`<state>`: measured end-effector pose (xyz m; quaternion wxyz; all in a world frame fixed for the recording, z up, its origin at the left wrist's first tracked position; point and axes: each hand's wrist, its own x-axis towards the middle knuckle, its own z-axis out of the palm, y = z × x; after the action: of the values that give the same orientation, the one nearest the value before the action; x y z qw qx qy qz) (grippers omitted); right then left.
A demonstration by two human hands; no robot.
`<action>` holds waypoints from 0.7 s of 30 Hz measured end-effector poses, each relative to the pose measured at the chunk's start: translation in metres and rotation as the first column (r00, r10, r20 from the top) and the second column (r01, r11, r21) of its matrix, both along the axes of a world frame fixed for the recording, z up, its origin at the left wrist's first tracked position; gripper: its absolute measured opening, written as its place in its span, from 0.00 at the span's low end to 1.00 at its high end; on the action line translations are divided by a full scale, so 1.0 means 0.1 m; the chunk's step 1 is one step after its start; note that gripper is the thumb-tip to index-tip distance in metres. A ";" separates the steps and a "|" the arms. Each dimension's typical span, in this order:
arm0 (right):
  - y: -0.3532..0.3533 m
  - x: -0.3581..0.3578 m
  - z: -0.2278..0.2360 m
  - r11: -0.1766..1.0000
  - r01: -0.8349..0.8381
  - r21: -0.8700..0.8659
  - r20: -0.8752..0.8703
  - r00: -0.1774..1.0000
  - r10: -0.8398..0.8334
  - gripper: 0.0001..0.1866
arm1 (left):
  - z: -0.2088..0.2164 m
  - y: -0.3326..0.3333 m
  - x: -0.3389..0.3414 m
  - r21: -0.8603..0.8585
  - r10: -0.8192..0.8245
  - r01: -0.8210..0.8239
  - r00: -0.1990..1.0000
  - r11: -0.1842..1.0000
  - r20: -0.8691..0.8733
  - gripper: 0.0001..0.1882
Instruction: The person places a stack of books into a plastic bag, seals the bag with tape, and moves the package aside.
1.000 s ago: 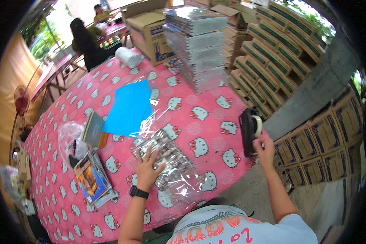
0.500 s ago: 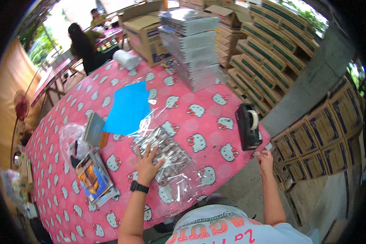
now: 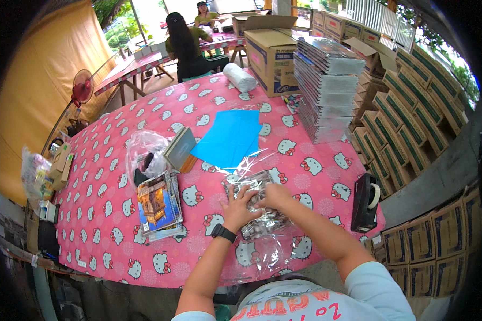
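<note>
Left hand [image 3: 240, 213] rests spread on the film-wrapped grey book [image 3: 258, 230], on the counter [image 3: 110, 174], wearer's side of the blue sheets [image 3: 229, 138]; right hand [image 3: 277, 198] bears there, finger closure indeterminable. Judged light, fairly stiff, film slippery; best gripped by opposite long edges.

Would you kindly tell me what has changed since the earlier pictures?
The right hand has moved left, from the tape dispenser to the clear-wrapped item; whether it holds anything is hidden. The left hand stays on that item; dispenser and blue sheets stay put.
</note>
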<state>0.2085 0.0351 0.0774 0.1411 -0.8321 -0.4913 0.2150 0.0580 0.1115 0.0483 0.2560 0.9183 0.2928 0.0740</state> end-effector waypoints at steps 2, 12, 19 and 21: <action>-0.04 0.07 0.08 0.975 -0.025 -0.220 0.114 0.992 0.051 0.34 | -0.13 0.06 -0.08 0.026 0.026 -0.028 0.997 0.999 0.076 0.42; -1.09 0.26 -0.23 0.956 0.251 0.151 -0.858 0.513 0.001 0.27 | -0.34 -0.72 -0.72 -0.881 0.722 0.052 0.551 0.469 0.417 0.27; -0.62 0.40 0.16 0.825 0.029 0.564 -0.548 0.760 0.348 0.40 | 0.11 -0.12 -0.48 -0.412 0.345 -0.071 0.684 0.908 0.643 0.37; -0.45 0.31 0.06 0.821 0.145 0.553 -0.689 0.634 0.352 0.45 | 0.08 -0.03 -0.31 -0.506 0.362 0.067 0.619 0.860 0.697 0.42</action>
<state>0.2397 -0.0099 0.0834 0.5598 -0.5493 -0.4736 0.4007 0.0268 0.1087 0.0568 0.5703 0.6726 0.2403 0.4057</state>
